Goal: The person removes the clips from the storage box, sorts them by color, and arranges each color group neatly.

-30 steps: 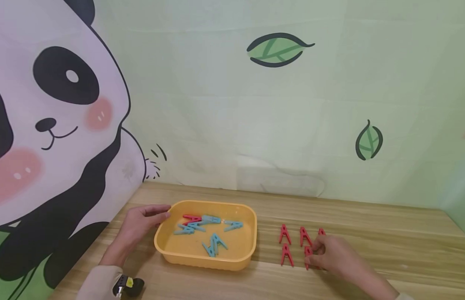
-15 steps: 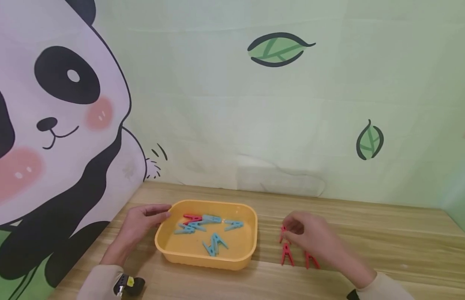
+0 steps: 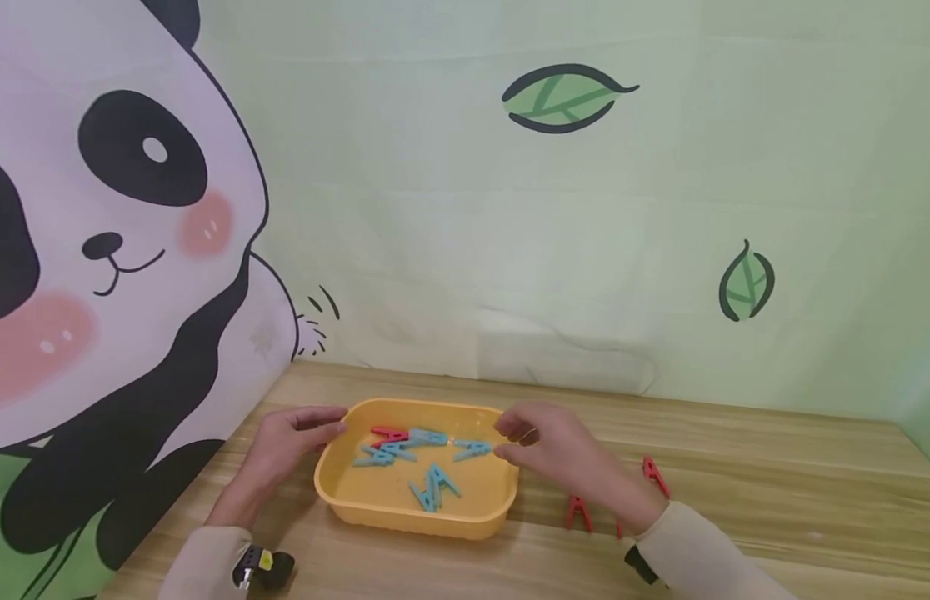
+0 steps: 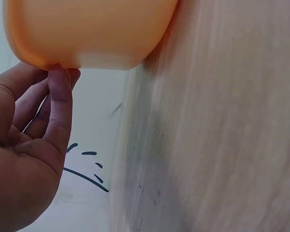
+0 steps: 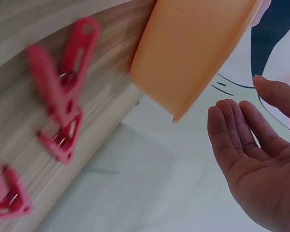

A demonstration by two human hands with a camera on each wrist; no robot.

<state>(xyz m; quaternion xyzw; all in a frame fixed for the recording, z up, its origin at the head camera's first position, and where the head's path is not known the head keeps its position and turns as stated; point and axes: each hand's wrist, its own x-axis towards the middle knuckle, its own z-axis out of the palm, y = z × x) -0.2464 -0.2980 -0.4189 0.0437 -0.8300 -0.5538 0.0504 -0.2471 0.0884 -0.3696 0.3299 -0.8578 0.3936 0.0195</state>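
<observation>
A yellow plastic basin (image 3: 416, 525) sits on the table with several light blue clothespins (image 3: 435, 486) and a red clothespin (image 3: 391, 434) inside. My left hand (image 3: 281, 446) pinches its left rim between thumb and fingers, as the left wrist view also shows. Over the right rim is my right hand (image 3: 555, 446), its fingers loosely bent with nothing between them. Red clothespins (image 5: 70, 67) lie on the table to the basin's right; my right hand and forearm hide some of them in the head view.
The wood-grain table (image 3: 795, 500) meets an upright pale green backdrop (image 3: 405, 208) printed with leaves. A printed panda (image 3: 135, 275) fills the left side. Each sleeve has a dark wrist device (image 3: 262, 567) at the cuff.
My right hand has left the red clothespins and moved left to the basin's right rim. My left hand keeps its place on the left rim.
</observation>
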